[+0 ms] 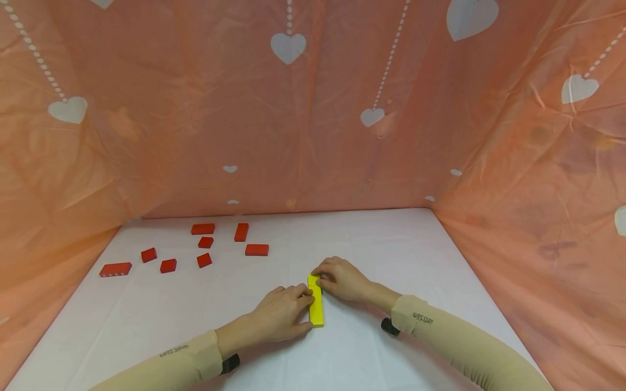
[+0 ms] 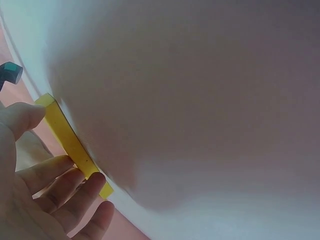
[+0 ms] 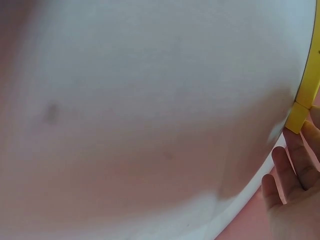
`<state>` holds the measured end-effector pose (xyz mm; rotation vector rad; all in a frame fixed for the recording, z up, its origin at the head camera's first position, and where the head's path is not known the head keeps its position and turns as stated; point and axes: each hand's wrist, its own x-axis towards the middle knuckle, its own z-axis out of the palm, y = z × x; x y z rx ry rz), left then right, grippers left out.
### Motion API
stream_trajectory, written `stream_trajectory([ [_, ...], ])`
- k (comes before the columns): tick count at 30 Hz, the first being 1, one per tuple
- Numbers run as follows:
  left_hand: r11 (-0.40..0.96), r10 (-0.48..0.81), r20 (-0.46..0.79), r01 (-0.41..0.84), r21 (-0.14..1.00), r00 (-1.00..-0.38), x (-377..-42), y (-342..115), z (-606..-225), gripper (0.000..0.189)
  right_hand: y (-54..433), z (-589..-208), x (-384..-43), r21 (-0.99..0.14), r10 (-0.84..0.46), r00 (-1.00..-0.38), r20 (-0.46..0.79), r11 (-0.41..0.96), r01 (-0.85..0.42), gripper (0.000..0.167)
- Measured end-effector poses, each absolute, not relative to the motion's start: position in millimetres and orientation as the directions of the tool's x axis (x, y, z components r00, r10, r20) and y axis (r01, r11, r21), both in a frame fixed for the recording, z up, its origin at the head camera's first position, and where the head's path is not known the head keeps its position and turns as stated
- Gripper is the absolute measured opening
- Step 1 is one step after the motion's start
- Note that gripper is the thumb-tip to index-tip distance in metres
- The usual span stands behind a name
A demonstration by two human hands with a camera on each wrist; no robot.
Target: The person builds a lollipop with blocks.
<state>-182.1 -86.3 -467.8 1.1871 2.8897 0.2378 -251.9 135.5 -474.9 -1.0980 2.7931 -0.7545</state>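
A long yellow block lies on the white table, pointing away from me, with a short yellow block set against its far end. My left hand holds the long block from the left. In the left wrist view, the thumb is at one end of the long block and the fingertips are along its side. From the right, my right hand pinches the short block at the far end. The right wrist view shows a thin seam between the short block and the long one, with fingertips right at the short block's end.
Several red blocks lie scattered at the back left, among them a long studded one, a small cube-like one and a flat oblong one. An orange curtain with white hearts encloses the white table at the back and sides.
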Motion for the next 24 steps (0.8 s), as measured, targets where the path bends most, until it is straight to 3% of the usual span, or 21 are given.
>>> stream_trajectory([
  [9,0.713,0.680,0.064,0.679,0.174,-0.731,-180.5,-89.5,-467.7,0.052,136.8,-474.6,-250.4,-0.461,-0.634,-0.758,0.153,0.632,-0.622,0.028],
  [14,0.727,0.653,0.100,0.658,0.198,-0.751,-182.6,-97.6,-462.2,0.052,139.3,-468.1,-246.1,-0.515,-0.571,-0.805,0.162,0.647,-0.562,0.034],
  [24,0.769,0.432,0.269,0.508,0.388,-0.861,-203.7,-128.5,-449.9,0.044,145.7,-455.7,-224.6,-0.574,-0.503,-0.841,0.200,0.635,-0.516,0.041],
])
